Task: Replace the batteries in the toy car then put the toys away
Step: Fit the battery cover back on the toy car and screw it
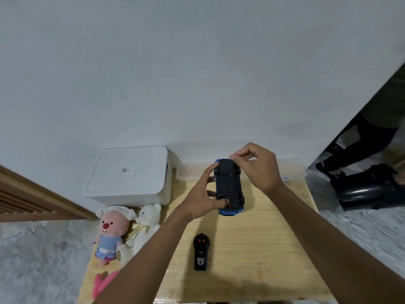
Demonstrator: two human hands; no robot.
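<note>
1. The left hand [203,194] grasps the toy car [229,185] from its left side, fingers wrapped behind the body and the thumb pressed on the black underside near the close end.
2. The right hand [256,165] has its fingers curled, thumb and forefinger pinching the car's far right corner by a wheel.
3. The blue car is held belly-up above the far half of the wooden table [263,238].
4. A clear plastic container [188,172] lies along the far edge behind the car.
5. A black remote [201,252] lies nearer the close edge, mid-table.
6. A white lidded box [129,174] sits at the far left corner.
7. A pink plush [110,233] and a white teddy bear [146,224] lie together at the left edge.
</note>
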